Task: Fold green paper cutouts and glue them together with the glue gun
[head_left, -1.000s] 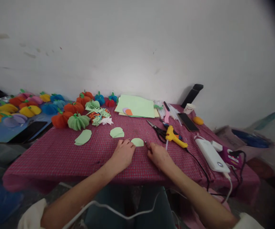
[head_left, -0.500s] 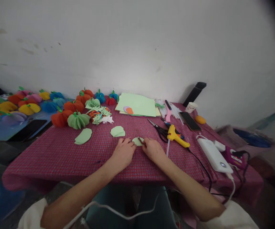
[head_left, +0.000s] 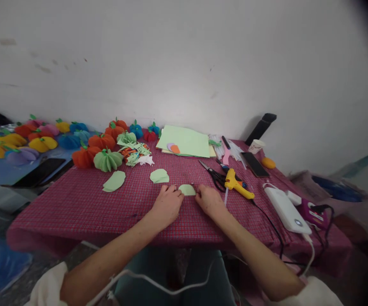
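Note:
A small light green paper piece (head_left: 188,190), half-round with a straight lower edge, lies flat on the tablecloth between my hands. My left hand (head_left: 167,205) is closed, its fingertips pressing on the paper's left end. My right hand (head_left: 210,200) is closed at the right end, fingers bunched around a thin dark stick whose tip shows faintly; its kind is unclear. Beyond my left hand lies a green paper stack (head_left: 159,176), with another green stack (head_left: 114,181) farther left. A yellow glue gun (head_left: 239,185) and black scissors (head_left: 215,176) rest right of my right hand.
Colourful paper pumpkins (head_left: 101,144) crowd the back left, beside paper scraps (head_left: 134,152). Green sheets (head_left: 185,140) lie at the back. To the right are a phone (head_left: 254,164), a paper cup (head_left: 256,146), a white power bank (head_left: 286,208) and cables.
My right hand has shifted slightly right, and the dark stick has swung from across the paper to its right upper edge. More of the paper shows. The whole view has shifted slightly.

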`<state>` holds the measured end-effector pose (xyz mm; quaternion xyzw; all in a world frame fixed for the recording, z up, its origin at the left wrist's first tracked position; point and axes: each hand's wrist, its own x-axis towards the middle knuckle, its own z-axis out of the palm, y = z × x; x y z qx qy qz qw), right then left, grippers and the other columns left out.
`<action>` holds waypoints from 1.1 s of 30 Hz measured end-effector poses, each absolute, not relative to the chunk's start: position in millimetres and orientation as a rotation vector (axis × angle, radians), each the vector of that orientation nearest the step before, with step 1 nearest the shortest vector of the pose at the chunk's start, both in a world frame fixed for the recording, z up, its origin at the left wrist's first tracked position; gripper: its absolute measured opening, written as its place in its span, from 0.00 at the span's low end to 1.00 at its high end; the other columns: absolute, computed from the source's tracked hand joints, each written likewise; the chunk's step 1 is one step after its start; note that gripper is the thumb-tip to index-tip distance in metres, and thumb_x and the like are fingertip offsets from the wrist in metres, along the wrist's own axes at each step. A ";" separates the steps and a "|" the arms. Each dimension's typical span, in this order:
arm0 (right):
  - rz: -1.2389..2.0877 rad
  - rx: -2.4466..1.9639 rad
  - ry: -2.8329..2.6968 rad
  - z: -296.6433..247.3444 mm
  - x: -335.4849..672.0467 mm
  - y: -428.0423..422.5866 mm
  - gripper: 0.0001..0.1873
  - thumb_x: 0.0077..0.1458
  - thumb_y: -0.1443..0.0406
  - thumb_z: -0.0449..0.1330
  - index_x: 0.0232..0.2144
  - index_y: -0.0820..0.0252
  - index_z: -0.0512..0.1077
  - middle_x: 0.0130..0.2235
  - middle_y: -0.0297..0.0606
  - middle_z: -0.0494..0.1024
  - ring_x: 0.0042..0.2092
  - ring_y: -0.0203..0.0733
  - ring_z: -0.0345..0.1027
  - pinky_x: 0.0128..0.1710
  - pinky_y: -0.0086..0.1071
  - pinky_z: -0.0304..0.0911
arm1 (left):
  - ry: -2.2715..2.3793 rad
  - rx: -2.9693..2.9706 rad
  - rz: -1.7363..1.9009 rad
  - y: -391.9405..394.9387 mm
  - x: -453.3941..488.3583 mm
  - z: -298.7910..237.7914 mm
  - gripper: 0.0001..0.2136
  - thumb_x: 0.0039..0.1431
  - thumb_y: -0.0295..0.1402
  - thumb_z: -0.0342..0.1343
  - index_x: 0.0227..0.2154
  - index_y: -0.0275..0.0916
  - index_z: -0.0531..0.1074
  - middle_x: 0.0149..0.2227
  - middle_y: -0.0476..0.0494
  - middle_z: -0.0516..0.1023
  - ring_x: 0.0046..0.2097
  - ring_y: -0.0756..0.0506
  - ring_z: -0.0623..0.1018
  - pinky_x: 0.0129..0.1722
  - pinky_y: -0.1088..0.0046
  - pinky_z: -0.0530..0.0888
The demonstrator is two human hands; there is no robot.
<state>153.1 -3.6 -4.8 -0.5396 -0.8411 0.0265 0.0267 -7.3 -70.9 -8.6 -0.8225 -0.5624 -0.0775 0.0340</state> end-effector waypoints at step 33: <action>0.148 -1.595 -2.510 16.8 184.8 4.1 0.09 0.56 0.68 0.51 0.31 0.60 0.72 0.34 0.39 0.78 0.36 0.39 0.71 0.35 0.28 0.58 | -1.748 -2.517 -0.243 -40.9 -24.8 6.4 0.15 0.58 0.24 0.45 0.43 0.42 0.72 0.40 0.43 0.77 0.47 0.41 0.67 0.46 0.58 0.57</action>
